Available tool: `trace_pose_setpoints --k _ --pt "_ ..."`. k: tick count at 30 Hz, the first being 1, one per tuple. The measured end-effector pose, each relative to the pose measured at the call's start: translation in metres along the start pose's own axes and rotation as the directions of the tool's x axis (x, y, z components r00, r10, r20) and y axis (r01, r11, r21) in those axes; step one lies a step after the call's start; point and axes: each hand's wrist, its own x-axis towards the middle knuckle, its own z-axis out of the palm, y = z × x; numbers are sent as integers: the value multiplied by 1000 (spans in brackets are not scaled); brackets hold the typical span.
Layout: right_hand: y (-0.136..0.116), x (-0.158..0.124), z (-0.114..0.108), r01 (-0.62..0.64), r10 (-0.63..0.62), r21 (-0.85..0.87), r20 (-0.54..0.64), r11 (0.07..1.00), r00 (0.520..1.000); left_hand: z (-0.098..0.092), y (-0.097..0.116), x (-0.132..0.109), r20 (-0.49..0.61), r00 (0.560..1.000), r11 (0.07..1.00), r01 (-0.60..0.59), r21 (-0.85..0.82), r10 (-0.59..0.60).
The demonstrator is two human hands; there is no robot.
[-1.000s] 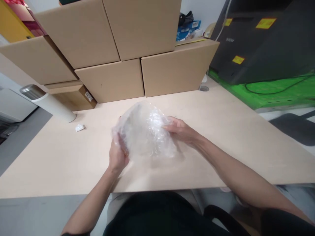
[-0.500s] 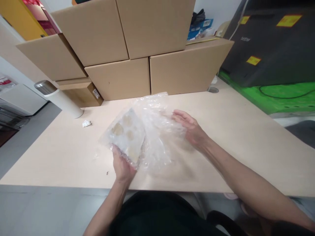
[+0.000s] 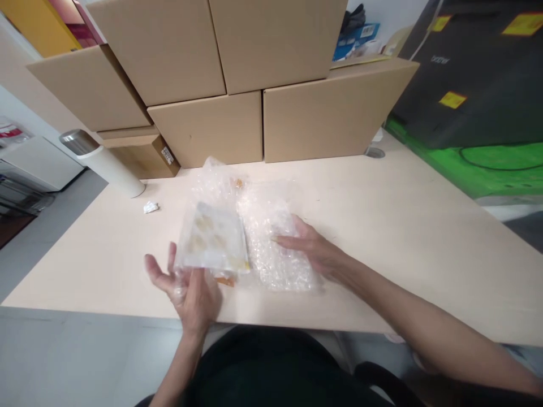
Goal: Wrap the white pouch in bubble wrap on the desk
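A flat whitish packet (image 3: pixel 217 240) with blurred tan round patches lies tilted on clear bubble wrap (image 3: pixel 265 226). My left hand (image 3: pixel 193 294) is at the packet's lower left edge, supporting it. Two of its fingers stick out to the left; the others are partly hidden by the packet and film. My right hand (image 3: pixel 311 246) is closed on the right part of the bubble wrap, thumb on top. Small orange bits show at the packet's lower edge and at the far end of the wrap. Motion smears the packet's surface.
Stacked cardboard boxes (image 3: pixel 207 127) line the back of the table (image 3: pixel 403 260). A white flask (image 3: pixel 112 169) with a steel cap stands at the left, near a crumpled white scrap (image 3: pixel 151 207). A dark machine (image 3: pixel 470 79) sits on a green surface (image 3: pixel 509 169) at the right.
The bubble wrap has spread flatter under and right of the packet. My right hand has come down and left onto it and closed. My left hand has shifted left, and the packet has turned.
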Motion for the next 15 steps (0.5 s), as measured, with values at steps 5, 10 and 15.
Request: trace_pose_setpoints --k 5,10,15 --pt "3 3 -2 -16 16 -5 -19 1000 1000 -35 0 11 294 876 740 -481 470 383" --pt "-4 8 -18 63 -64 -16 -101 998 993 -49 -11 14 416 832 614 -552 564 366" --pt "-16 10 -29 79 -79 -10 -203 997 976 -70 -26 15 -133 991 854 40 519 35"
